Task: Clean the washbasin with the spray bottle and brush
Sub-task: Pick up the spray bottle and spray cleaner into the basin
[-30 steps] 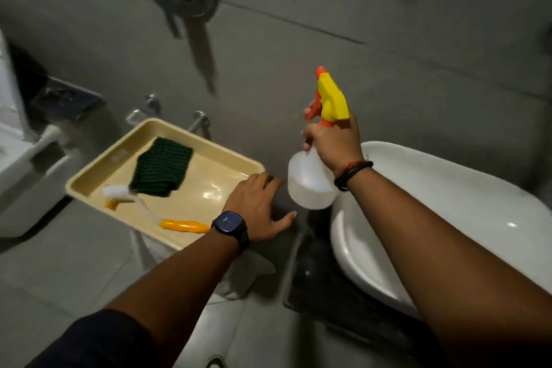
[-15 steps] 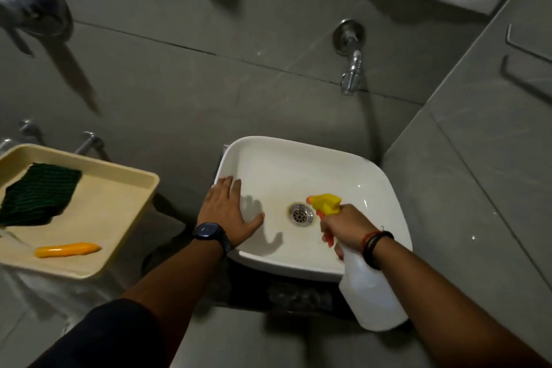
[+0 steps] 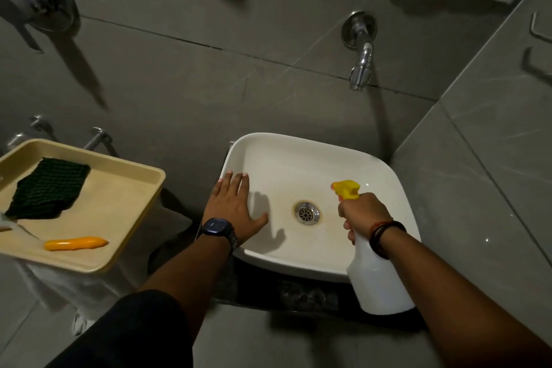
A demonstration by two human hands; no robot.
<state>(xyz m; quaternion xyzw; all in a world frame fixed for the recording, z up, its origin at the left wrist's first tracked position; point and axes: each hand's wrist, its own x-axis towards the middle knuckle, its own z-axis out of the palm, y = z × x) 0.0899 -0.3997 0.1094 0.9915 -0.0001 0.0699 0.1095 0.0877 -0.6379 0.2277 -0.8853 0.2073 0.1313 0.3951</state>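
Observation:
A white square washbasin (image 3: 301,155) with a metal drain (image 3: 306,213) sits against the grey wall. My left hand (image 3: 231,209) lies flat and spread on its left rim. My right hand (image 3: 363,213) grips the neck of a white spray bottle (image 3: 378,281); its yellow nozzle (image 3: 346,189) points down into the bowl, over the right side. The brush (image 3: 74,243), with an orange handle, lies in a beige tray (image 3: 125,218) at the left; its head is cut off by the frame edge.
A dark green cloth (image 3: 46,188) lies in the tray. A chrome tap (image 3: 360,64) juts from the wall above the basin. A shower valve (image 3: 35,3) is at top left, small taps (image 3: 97,137) stand behind the tray, and a tiled side wall closes the right.
The view swung right from the tray to the basin. My right hand carried the bottle over the bowl and tipped the nozzle down. My left hand moved from beside the tray to the basin's rim.

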